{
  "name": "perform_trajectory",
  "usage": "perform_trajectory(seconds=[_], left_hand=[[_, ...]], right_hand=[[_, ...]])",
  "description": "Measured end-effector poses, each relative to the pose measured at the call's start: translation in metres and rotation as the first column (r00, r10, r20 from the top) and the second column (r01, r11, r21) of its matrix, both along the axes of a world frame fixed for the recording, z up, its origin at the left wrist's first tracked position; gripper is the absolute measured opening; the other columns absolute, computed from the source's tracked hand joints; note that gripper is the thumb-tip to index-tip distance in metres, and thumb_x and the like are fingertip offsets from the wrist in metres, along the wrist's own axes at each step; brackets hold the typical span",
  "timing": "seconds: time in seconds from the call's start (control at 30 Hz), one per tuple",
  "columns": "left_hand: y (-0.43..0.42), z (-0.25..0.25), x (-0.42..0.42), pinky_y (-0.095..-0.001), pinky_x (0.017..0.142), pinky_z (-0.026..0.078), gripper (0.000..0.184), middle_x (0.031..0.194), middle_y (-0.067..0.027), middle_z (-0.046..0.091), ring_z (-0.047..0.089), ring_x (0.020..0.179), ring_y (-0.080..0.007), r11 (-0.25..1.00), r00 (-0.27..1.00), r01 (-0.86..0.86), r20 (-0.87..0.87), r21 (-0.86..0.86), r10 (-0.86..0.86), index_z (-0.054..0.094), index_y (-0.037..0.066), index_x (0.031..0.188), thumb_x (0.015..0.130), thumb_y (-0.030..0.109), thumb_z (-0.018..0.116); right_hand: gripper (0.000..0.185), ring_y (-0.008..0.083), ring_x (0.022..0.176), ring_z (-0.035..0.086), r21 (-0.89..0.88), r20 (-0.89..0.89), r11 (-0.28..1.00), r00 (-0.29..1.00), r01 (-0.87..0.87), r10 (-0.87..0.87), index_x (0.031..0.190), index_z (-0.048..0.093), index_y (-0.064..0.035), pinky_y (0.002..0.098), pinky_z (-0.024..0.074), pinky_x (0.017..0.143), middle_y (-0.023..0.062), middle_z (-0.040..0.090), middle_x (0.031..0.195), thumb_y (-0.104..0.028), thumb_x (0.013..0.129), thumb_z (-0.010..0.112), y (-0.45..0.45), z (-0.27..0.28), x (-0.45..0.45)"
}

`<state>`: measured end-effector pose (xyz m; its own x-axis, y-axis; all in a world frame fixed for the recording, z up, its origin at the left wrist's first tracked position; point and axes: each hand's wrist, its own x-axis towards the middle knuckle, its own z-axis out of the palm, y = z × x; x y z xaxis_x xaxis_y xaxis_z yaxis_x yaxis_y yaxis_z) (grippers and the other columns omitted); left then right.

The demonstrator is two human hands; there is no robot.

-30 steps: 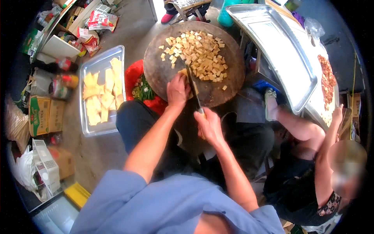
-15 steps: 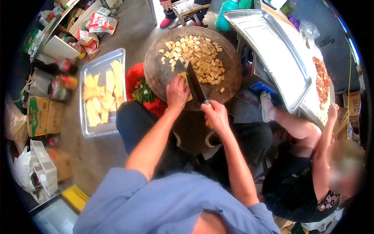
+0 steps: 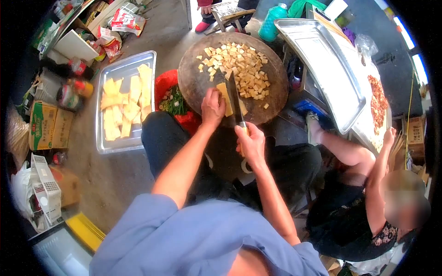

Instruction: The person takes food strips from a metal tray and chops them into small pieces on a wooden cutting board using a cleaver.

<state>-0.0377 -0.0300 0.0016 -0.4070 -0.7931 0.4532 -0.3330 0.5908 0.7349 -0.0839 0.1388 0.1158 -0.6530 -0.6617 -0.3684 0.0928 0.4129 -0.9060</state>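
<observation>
**Flat tan slab point(image 3: 225, 97) just L of dark metal blade point(image 3: 235, 102), L hand point(image 3: 213, 109) nearer**

R hand point(image 3: 251, 142) closed round knife's pale handle point(image 3: 246, 130). L hand: fingers curled, part open, on slab's L side. Slab's long axis approx. parallel w/ blade, both pointing away. Under them, round brown board point(image 3: 191, 76), worn, matte; small tan cubes point(image 3: 251, 76), pale-faced, heaped beyond. Off L: rect. shiny metal tray point(image 3: 119, 69) w/ yellowish sheets point(image 3: 143, 92).

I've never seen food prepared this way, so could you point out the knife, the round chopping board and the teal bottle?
Knife point(image 3: 235, 101): head view, on the blade.
Round chopping board point(image 3: 191, 69): head view, bare left part.
Teal bottle point(image 3: 268, 28): head view, on its body.
</observation>
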Motion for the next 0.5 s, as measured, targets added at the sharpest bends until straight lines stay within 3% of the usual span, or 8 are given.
perform_trajectory(seconds=[0.13,0.2,0.3,0.5], left_hand=[[0.000,-0.001,-0.001,-0.0435,0.082,0.050,0.018,0.107,-0.0167,0.059,0.061,0.095,-0.0386,1.000,1.000,0.006,-0.014,-0.002,-0.006,0.060,-0.001,0.100,0.084,0.008,0.062],[0.000,-0.001,-0.003,-0.0464,0.075,0.049,0.012,0.103,-0.0142,0.060,0.059,0.087,-0.0405,0.999,0.997,-0.026,-0.071,-0.037,0.024,0.059,0.003,0.093,0.081,0.005,0.062],[0.001,-0.001,-0.003,-0.0434,0.081,0.050,0.018,0.105,-0.0160,0.059,0.061,0.095,-0.0389,1.000,1.000,-0.028,0.010,0.014,0.027,0.059,-0.001,0.099,0.082,0.005,0.064],[0.002,-0.002,-0.003,-0.0440,0.079,0.050,0.020,0.105,-0.0162,0.059,0.061,0.094,-0.0394,0.999,0.999,-0.042,0.025,-0.034,0.043,0.059,-0.001,0.098,0.080,0.004,0.066]], right_hand=[[0.042,0.0119,0.048,0.057,0.011,0.004,1.000,1.000,-0.013,0.013,0.114,0.065,0.0029,0.0277,0.0471,0.046,0.0042,0.062,0.067,-0.030,0.088,0.068,0.001,-0.002,0.004],[0.042,0.0121,0.049,0.058,0.027,-0.011,0.999,0.999,-0.040,0.041,0.114,0.065,0.0031,0.0285,0.0478,0.047,0.0047,0.062,0.068,-0.030,0.088,0.068,0.002,-0.004,0.005],[0.043,0.0121,0.050,0.058,0.049,-0.007,0.998,0.999,-0.048,0.048,0.115,0.065,0.0034,0.0287,0.0485,0.048,0.0050,0.063,0.068,-0.030,0.088,0.068,0.004,-0.002,0.008],[0.044,0.0121,0.051,0.059,0.034,-0.005,0.997,0.998,-0.067,0.067,0.116,0.065,0.0039,0.0290,0.0493,0.049,0.0054,0.063,0.069,-0.030,0.088,0.067,0.010,-0.006,0.013]])
